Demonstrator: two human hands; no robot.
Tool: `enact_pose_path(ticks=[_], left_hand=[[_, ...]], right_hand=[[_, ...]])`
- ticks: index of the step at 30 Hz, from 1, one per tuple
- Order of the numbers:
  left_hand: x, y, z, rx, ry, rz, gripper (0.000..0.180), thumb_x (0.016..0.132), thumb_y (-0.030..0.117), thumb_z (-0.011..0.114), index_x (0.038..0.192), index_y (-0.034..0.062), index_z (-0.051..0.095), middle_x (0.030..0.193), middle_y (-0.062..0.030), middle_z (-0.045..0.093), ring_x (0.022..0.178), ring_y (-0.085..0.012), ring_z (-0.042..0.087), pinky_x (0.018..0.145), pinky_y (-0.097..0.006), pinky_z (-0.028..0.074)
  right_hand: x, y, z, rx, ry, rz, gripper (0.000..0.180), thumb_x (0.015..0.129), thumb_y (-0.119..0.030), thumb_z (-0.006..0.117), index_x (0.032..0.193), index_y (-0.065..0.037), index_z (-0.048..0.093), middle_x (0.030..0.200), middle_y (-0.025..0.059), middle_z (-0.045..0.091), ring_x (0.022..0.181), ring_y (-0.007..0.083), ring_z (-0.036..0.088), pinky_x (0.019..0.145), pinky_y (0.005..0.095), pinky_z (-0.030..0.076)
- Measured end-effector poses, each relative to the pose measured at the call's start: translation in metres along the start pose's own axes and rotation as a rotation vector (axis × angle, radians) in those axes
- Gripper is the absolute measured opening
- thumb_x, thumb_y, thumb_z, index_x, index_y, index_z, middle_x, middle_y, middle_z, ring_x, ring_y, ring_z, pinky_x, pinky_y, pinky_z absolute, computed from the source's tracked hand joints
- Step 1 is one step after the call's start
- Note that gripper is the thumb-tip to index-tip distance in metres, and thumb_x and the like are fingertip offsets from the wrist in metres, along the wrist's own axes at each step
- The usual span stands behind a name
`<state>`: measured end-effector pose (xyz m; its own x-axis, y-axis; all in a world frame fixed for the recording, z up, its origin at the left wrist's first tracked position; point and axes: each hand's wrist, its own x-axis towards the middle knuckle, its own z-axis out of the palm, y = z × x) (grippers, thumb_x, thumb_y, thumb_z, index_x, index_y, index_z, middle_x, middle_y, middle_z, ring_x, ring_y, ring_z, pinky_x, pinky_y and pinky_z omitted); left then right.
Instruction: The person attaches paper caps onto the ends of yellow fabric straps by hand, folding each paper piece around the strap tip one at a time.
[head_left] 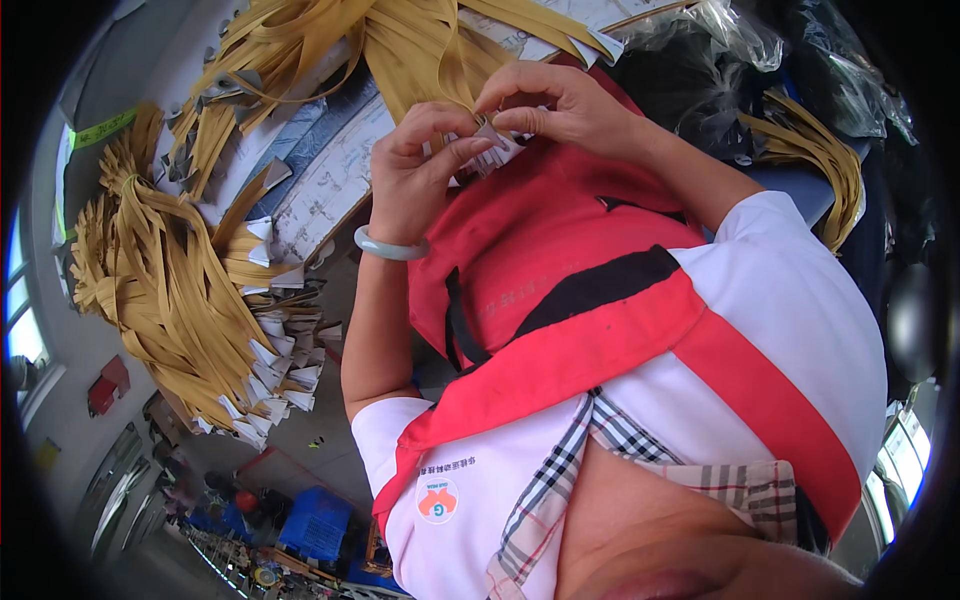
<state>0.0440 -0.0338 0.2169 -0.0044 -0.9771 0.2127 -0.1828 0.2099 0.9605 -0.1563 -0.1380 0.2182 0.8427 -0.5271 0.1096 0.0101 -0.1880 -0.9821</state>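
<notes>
My left hand [412, 172], with a pale bangle at its wrist, is closed in a pinch on the ends of mustard-yellow zipper tapes [415, 65]. Close beside it, my right hand [562, 108] also pinches at these ends, thumb against fingers. Small white and grey tips [490, 157] show between and below the hands, over the red apron [560, 225] on my lap. From my fingers the tapes run away across the table. My fingers partly cover the exact spot they grip.
A worn white table [335, 180] carries more tapes. A thick bundle of yellow tapes [165, 270] with white ends hangs at its left. At right lie clear plastic bags [740, 40] and another tape bundle [825, 165]. A blue crate [315, 522] stands on the lower left.
</notes>
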Motion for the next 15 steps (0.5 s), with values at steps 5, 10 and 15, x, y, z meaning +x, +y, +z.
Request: enact_pose_path(ticks=[5, 10, 15], left_hand=[[-0.008, 0.008, -0.012, -0.295, 0.047, -0.146, 0.009, 0.083, -0.004, 0.072, 0.090, -0.0001, 0.068, 0.087, -0.0009, 0.064, 0.078, -0.0087, 0.057, 0.068, -0.021, 0.046], [-0.014, 0.007, -0.020, -0.337, 0.041, -0.231, 0.008, 0.085, -0.002, 0.070, 0.092, 0.0003, 0.068, 0.089, -0.0006, 0.065, 0.077, -0.0078, 0.058, 0.068, -0.021, 0.046], [-0.015, 0.000, -0.022, -0.447, 0.069, -0.223, 0.007, 0.088, -0.001, 0.069, 0.095, -0.0006, 0.066, 0.090, -0.0019, 0.066, 0.081, -0.0085, 0.061, 0.072, -0.021, 0.048]], right_hand=[[0.025, -0.005, 0.004, 0.012, -0.148, -0.177, 0.013, 0.096, -0.013, 0.063, 0.104, -0.004, 0.060, 0.098, 0.0002, 0.056, 0.089, 0.0077, 0.054, 0.077, 0.0220, 0.044], [0.035, -0.027, 0.005, 0.059, -0.264, 0.133, 0.022, 0.091, -0.023, 0.071, 0.097, -0.004, 0.065, 0.083, 0.0005, 0.060, 0.079, 0.0078, 0.057, 0.070, 0.0216, 0.047], [0.039, -0.024, 0.010, 0.217, -0.286, 0.228, 0.019, 0.086, -0.019, 0.075, 0.089, -0.003, 0.066, 0.077, -0.0006, 0.062, 0.070, 0.0060, 0.056, 0.063, 0.0205, 0.045]])
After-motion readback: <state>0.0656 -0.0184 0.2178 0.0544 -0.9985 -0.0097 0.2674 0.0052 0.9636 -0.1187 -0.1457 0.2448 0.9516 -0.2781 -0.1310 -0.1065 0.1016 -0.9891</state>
